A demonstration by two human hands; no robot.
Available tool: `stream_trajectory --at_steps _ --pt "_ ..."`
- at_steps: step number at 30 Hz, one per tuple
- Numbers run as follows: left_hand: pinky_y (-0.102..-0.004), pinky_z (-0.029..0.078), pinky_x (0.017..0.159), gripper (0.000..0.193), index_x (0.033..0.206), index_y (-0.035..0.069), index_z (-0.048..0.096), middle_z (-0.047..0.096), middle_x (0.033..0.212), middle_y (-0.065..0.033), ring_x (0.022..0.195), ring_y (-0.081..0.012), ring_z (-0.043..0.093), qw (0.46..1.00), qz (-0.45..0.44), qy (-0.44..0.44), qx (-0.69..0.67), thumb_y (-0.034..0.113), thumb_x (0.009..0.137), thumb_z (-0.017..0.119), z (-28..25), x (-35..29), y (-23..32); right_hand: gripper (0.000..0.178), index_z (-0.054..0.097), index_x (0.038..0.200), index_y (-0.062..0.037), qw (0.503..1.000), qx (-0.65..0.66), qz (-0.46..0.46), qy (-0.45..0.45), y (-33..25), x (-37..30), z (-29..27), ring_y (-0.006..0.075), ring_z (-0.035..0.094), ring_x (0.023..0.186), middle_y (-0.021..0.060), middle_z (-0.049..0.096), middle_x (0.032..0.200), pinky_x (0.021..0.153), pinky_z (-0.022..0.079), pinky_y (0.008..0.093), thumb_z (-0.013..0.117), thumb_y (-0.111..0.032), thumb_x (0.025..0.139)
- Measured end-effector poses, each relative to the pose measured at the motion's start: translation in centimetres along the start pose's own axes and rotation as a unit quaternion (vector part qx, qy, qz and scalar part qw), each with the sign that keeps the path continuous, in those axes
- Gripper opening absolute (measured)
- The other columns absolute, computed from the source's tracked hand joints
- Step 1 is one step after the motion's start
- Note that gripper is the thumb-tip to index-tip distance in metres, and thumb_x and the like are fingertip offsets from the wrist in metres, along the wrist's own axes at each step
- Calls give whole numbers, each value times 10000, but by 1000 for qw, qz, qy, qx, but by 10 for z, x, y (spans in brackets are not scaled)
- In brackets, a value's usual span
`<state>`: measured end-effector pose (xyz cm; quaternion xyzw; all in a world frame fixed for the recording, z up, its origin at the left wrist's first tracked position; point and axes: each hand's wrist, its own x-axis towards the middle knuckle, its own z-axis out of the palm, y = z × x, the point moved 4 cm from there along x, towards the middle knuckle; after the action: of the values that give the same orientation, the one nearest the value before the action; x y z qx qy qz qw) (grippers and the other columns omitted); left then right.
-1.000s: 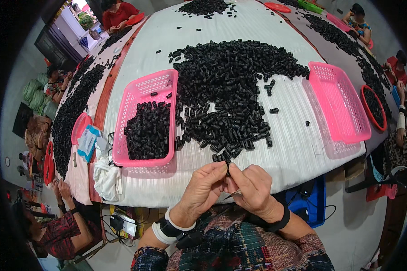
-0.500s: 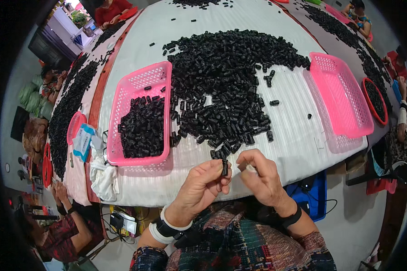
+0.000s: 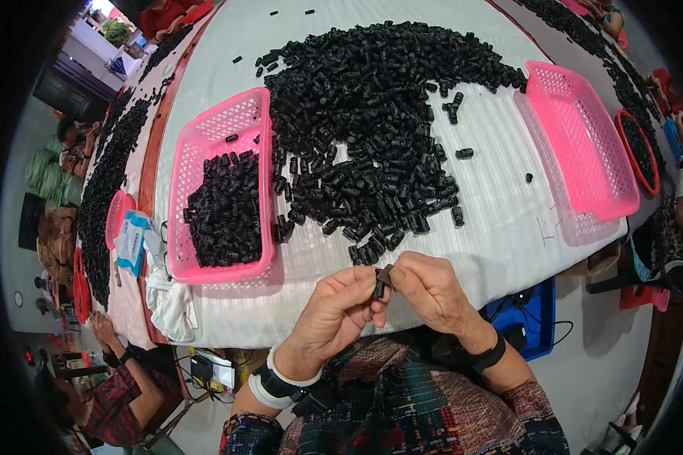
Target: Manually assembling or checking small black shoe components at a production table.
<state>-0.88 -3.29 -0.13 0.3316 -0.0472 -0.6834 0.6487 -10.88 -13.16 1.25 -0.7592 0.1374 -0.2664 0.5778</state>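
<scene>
One black part [image 3: 379, 290]: in the left hand, near the near edge of the bench [image 3: 501, 205]; short cylinder, close to upright.
Left hand [image 3: 338, 307]: grip closed, thumb and fingertips pinching the part's side.
Right hand [image 3: 432, 292]: grip closed on a thin flat piece [image 3: 387, 274], brownish, held at the part's upper end; actual contact cannot be told.
Weight: probably light, a fingertip load.
Stiffness: looks like rigid moulded plastic; unlikely to crush or break.
Surface: glossy, perhaps slippery; round wall could roll under loose fingers.
Hold point: best mid-wall, thumb opposing fingers, upper end left clear.
Heap [image 3: 379, 144]: similar loose cylinders beyond the hands.
</scene>
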Motion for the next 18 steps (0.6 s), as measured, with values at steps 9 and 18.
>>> stream_trajectory --at_steps 9,18 --pt "-253 489 569 189 988 -54 558 592 801 -86 652 -113 541 1000 -1 16 7 89 865 546 -6 5 -1 215 576 775 -13 999 -44 -9 12 5 1 -1 230 561 581 92 547 648 511 433 301 516 -189 882" --pt "-245 492 565 167 969 -52 564 596 792 -94 630 -120 547 999 -5 48 5 75 863 544 -16 8 -4 236 546 700 -19 996 -87 16 -4 19 -2 2 246 514 521 101 506 606 468 404 326 538 -186 867"
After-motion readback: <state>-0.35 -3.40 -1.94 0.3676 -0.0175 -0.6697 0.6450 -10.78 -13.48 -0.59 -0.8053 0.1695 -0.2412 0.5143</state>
